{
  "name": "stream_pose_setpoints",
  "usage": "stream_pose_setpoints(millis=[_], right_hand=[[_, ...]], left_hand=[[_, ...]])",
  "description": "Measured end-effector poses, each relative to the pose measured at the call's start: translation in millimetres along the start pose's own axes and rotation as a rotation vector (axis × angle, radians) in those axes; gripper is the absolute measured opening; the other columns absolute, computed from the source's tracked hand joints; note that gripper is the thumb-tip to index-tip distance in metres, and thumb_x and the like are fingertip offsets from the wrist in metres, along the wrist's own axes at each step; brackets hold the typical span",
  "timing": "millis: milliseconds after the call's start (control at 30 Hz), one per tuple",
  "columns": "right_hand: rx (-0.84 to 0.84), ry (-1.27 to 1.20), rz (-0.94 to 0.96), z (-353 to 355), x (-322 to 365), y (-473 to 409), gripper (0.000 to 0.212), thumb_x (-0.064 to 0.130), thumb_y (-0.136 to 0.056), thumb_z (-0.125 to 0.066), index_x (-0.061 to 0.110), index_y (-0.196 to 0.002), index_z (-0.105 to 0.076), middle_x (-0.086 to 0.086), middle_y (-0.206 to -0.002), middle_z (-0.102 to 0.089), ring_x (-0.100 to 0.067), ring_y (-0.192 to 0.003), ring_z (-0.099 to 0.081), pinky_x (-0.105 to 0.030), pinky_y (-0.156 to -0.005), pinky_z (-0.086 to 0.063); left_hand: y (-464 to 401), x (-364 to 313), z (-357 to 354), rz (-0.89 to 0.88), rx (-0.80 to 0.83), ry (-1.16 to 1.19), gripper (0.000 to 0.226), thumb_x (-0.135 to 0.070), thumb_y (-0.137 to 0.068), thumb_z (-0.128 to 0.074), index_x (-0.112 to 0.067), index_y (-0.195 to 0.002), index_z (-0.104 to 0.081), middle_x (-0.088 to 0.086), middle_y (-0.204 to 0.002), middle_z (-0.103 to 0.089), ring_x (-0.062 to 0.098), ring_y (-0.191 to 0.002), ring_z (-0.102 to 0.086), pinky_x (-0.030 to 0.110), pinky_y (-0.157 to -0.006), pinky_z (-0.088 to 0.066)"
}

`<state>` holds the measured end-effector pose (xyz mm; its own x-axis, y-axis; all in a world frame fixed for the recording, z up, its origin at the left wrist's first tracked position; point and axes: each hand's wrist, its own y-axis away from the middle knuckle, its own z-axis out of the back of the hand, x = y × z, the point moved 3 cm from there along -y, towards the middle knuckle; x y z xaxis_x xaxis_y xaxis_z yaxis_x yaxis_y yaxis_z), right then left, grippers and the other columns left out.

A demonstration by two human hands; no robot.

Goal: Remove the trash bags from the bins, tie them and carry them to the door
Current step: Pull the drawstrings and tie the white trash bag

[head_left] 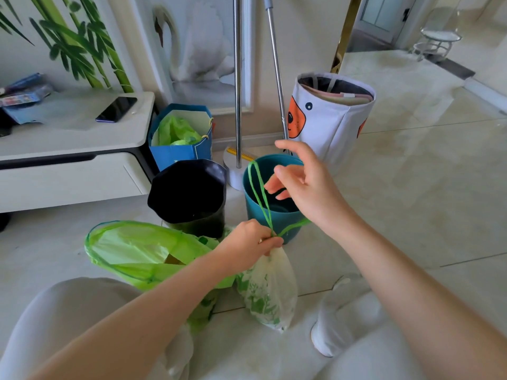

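Note:
My left hand (248, 244) pinches the gathered neck of a small white and green trash bag (270, 292), which hangs above the floor. Its green drawstring (259, 193) loops upward. My right hand (304, 185) is raised over the teal bin (270, 216), and the string runs under its wrist; whether its curled fingers hold the string cannot be told. A larger green trash bag (137, 253) lies open-mouthed on the floor to the left. A bin lined with a black bag (189, 196) stands behind it.
A blue paper bag (179, 154) with green plastic inside stands by the white cabinet (74, 165), which carries a phone (116, 109). Two metal poles (238, 78) rise on a stand behind the bins. A white fabric basket (332, 119) stands right. A doorway (381, 15) is far back right.

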<state>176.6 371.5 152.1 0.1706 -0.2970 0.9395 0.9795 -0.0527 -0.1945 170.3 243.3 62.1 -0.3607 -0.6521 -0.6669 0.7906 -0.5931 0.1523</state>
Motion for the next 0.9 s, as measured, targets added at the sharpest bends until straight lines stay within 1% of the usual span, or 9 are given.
stream_pose_setpoints(millis=[67,200,333,400,500,633,700,800,900], right_hand=[[0.04,0.164,-0.097,-2,-15,-2,0.032,0.015,-0.095,-0.048,0.025,-0.125,-0.046,0.002,-0.078,-0.071,-0.011,-0.083,-0.068,-0.036,-0.083,-0.056],[0.367,0.572,-0.224,-11,-41,8,0.022,0.025,-0.097,-0.041,0.021,-0.105,-0.061,-0.001,-0.101,-0.07,-0.018,-0.093,-0.064,-0.04,-0.09,-0.051],[0.503,0.669,-0.195,-14,-52,22,0.03,0.029,-0.098,-0.042,0.014,-0.082,-0.063,-0.003,-0.081,-0.065,-0.019,-0.075,-0.062,-0.036,-0.068,-0.048],[0.495,0.663,-0.161,-9,-53,26,0.033,0.026,-0.098,-0.042,0.015,-0.076,-0.064,0.007,-0.071,-0.058,-0.009,-0.067,-0.055,-0.027,-0.059,-0.038],[0.501,0.594,-0.187,-4,-54,31,0.033,0.023,-0.097,-0.042,0.017,-0.074,-0.064,0.008,-0.065,-0.056,-0.005,-0.062,-0.05,-0.023,-0.058,-0.035],[0.795,0.491,-0.469,-3,-66,42,0.032,0.023,-0.097,-0.04,0.013,-0.086,-0.068,-0.002,-0.076,-0.072,-0.008,-0.068,-0.065,-0.023,-0.068,-0.049],[0.758,0.473,-0.518,2,-76,41,0.029,0.023,-0.097,-0.042,0.013,-0.093,-0.068,-0.004,-0.089,-0.075,-0.018,-0.083,-0.071,-0.03,-0.075,-0.052],[0.462,0.464,-0.333,5,-86,27,0.019,0.017,-0.095,-0.049,0.023,-0.098,-0.067,0.001,-0.089,-0.073,-0.012,-0.077,-0.069,-0.023,-0.067,-0.049],[0.428,0.273,-0.273,-10,-84,21,0.025,0.008,-0.089,-0.059,0.031,-0.099,-0.065,0.001,-0.09,-0.069,-0.009,-0.072,-0.065,-0.023,-0.064,-0.051]], left_hand=[[1,2,2,0.028,-0.013,0.015,0.044,-0.037,-0.093,-0.058,-0.029,-0.05,-0.053,-0.01,-0.06,-0.057,0.005,-0.061,-0.055,0.013,-0.057,-0.038],[2,11,7,0.087,-0.027,0.119,0.043,-0.037,-0.093,-0.057,-0.026,-0.051,-0.059,0.001,-0.085,-0.075,0.006,-0.057,-0.057,0.016,-0.05,-0.04],[6,19,12,0.189,-0.023,0.296,0.037,-0.034,-0.093,-0.059,-0.009,-0.068,-0.073,-0.013,-0.048,-0.059,0.004,-0.039,-0.04,0.016,-0.042,-0.03],[7,24,16,0.241,-0.073,0.443,0.033,-0.032,-0.093,-0.058,-0.01,-0.078,-0.077,-0.016,-0.056,-0.066,0.004,-0.05,-0.048,0.016,-0.053,-0.037],[6,32,17,0.281,-0.107,0.613,0.022,-0.026,-0.093,-0.059,-0.015,-0.093,-0.078,-0.006,-0.092,-0.077,0.008,-0.097,-0.065,0.021,-0.089,-0.044],[7,31,16,0.296,-0.099,0.591,0.019,-0.026,-0.09,-0.064,-0.014,-0.092,-0.078,-0.003,-0.093,-0.077,0.011,-0.103,-0.065,0.011,-0.079,-0.044],[7,31,19,0.289,-0.106,0.545,0.018,-0.026,-0.088,-0.066,-0.013,-0.088,-0.079,-0.002,-0.095,-0.077,0.015,-0.1,-0.066,0.015,-0.078,-0.046],[8,30,23,0.23,-0.065,0.465,0.017,-0.028,-0.087,-0.068,-0.015,-0.085,-0.079,0.004,-0.097,-0.076,0.027,-0.098,-0.067,0.038,-0.088,-0.052],[9,27,20,0.189,-0.029,0.383,0.017,-0.031,-0.086,-0.068,-0.018,-0.08,-0.078,0.007,-0.09,-0.075,0.028,-0.076,-0.065,0.038,-0.071,-0.052]])
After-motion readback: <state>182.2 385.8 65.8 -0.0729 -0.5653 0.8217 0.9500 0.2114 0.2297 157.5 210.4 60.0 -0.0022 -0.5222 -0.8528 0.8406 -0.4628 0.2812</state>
